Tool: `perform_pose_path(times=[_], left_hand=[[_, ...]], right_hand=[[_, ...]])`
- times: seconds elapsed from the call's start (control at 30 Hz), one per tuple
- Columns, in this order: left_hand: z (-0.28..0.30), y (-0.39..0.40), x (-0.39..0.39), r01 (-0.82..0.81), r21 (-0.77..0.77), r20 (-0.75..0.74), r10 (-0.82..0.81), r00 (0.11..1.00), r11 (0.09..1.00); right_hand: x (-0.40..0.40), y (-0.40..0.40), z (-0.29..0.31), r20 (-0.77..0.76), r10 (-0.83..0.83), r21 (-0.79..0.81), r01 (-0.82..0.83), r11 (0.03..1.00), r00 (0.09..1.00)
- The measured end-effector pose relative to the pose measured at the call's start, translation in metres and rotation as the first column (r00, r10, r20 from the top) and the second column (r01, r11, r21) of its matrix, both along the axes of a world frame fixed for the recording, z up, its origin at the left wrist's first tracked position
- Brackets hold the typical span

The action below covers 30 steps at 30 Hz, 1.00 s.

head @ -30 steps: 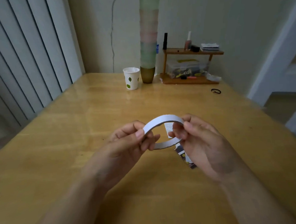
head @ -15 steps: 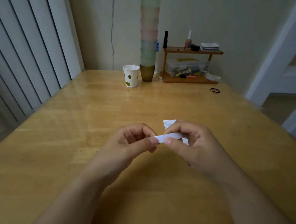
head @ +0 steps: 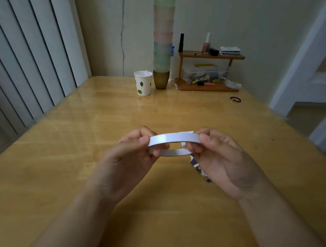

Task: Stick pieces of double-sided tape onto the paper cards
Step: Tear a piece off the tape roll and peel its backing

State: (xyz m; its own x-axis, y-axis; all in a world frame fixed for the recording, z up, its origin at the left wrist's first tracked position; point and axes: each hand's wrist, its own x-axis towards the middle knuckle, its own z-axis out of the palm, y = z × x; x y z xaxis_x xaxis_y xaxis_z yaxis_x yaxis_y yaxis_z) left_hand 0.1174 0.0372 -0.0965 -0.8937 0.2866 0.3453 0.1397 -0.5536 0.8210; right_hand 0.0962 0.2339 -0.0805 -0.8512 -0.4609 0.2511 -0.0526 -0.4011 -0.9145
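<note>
A thin white roll of double-sided tape (head: 173, 138) is held above the wooden table (head: 64, 148), its ring almost level. My left hand (head: 131, 157) pinches its left side between thumb and fingers. My right hand (head: 223, 157) pinches its right side. Paper cards (head: 198, 168) lie on the table under my right hand, mostly hidden; a printed dark edge shows below the roll and a white corner (head: 186, 132) peeks out behind it.
At the far edge stand a white paper cup with green leaves (head: 143, 83), a tall stack of pastel cups (head: 163, 41) and a small wooden shelf (head: 208, 71) with small items. A black hair tie (head: 235, 99) lies to the right. Vertical blinds hang at left.
The roll was tilted up as an open ring, then seen edge-on between my fingertips, and now lies nearly flat again with my hands further apart.
</note>
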Motion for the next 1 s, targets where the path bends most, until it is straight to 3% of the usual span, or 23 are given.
perform_pose_path(times=[0.1, 0.23, 0.33, 0.4, 0.5, 0.63, 0.7, 0.77, 0.87, 0.93, 1.0], left_hand=[[0.001, 0.003, 0.001, -0.145, -0.287, -0.058, 0.134, 0.989, 0.947], [-0.007, 0.012, 0.003, -0.191, -0.535, -0.098, 0.165, 0.981, 0.823], [-0.007, 0.013, 0.003, -0.186, -0.501, -0.079, 0.169, 0.982, 0.845], [-0.006, 0.011, 0.002, -0.157, -0.427, -0.071, 0.139, 0.988, 0.891], [-0.006, 0.008, 0.001, -0.067, -0.231, -0.05, 0.057, 0.997, 0.971], [-0.004, 0.005, 0.0, 0.063, -0.016, -0.012, -0.063, 0.998, 0.998], [-0.003, 0.003, 0.0, 0.036, -0.052, 0.002, -0.036, 0.999, 0.998], [-0.002, 0.005, 0.001, -0.074, -0.228, -0.039, 0.067, 0.997, 0.971], [-0.005, 0.011, 0.003, -0.179, -0.485, -0.1, 0.149, 0.984, 0.856], [-0.007, 0.014, 0.005, -0.175, -0.545, -0.103, 0.142, 0.984, 0.82], [-0.006, 0.014, 0.005, -0.15, -0.518, -0.094, 0.118, 0.988, 0.842]], right_hand=[[0.004, -0.002, 0.001, -0.085, -0.104, 0.202, 0.119, 0.972, 0.991], [0.006, -0.01, -0.002, -0.303, -0.188, 0.475, 0.319, 0.82, 0.934], [0.006, -0.009, -0.002, -0.303, -0.185, 0.494, 0.32, 0.808, 0.935], [0.006, -0.006, 0.001, -0.245, -0.162, 0.443, 0.26, 0.858, 0.956], [0.003, -0.002, 0.002, -0.103, -0.094, 0.25, 0.117, 0.961, 0.99], [0.0, 0.0, -0.001, -0.009, 0.003, 0.047, -0.002, 0.999, 1.0], [0.0, 0.0, -0.001, -0.012, -0.009, 0.074, 0.009, 0.997, 1.0], [0.001, -0.001, -0.001, -0.04, -0.068, 0.195, 0.075, 0.978, 0.997], [0.003, -0.005, -0.004, -0.188, -0.132, 0.434, 0.203, 0.878, 0.973], [0.004, -0.007, -0.008, -0.242, -0.123, 0.494, 0.231, 0.838, 0.962], [0.005, -0.007, -0.005, -0.23, -0.131, 0.502, 0.233, 0.833, 0.964]])
